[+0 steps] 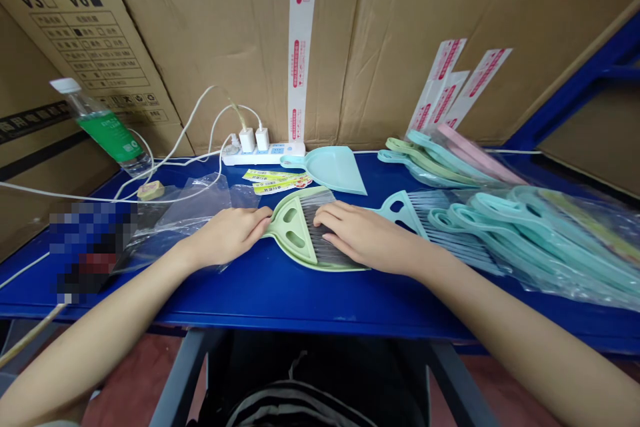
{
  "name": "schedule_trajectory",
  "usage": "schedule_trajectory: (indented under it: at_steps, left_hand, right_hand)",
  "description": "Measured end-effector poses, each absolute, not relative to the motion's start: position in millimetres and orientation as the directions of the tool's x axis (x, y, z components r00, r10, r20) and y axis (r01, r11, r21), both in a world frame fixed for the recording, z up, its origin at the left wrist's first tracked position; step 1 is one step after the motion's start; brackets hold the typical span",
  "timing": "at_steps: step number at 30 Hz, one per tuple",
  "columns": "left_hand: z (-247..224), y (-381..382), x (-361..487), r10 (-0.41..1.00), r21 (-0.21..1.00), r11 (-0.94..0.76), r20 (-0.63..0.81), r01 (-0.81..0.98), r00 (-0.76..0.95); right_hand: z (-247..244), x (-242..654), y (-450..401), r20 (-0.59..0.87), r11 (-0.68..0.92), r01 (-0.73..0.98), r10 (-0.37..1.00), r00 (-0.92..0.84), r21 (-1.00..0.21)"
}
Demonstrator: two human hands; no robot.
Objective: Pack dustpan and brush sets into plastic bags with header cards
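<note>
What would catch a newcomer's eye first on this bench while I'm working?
The left hand and right hand stand out mid-frame, resting on a pale green hand brush on the blue workbench. To their right lies a heap of mint-green brushes in clear plastic bags. Behind them sits a mint-green dustpan.

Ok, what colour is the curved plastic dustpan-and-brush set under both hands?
The plastic dustpan-and-brush set is pale green, bristles grey; best in the head view.
</note>
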State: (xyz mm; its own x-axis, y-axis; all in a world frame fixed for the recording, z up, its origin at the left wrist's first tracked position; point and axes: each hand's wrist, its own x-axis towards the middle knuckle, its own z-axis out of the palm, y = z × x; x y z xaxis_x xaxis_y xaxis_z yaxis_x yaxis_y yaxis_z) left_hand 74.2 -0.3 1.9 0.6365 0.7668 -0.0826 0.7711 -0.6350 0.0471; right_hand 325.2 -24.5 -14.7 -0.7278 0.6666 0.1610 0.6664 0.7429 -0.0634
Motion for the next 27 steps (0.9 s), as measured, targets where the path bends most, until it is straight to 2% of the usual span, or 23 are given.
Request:
schedule_trajectory:
  at_steps: [27]
  left_hand:
    - [1.6, -0.3, 72.9, 0.758, 0.064, -0.646, -0.060, 0.760, 0.649]
  right_hand:
    - [-16.1, 325.7, -23.8, 0.172, 0.752, 0.656, 0.656, -0.735, -0.064]
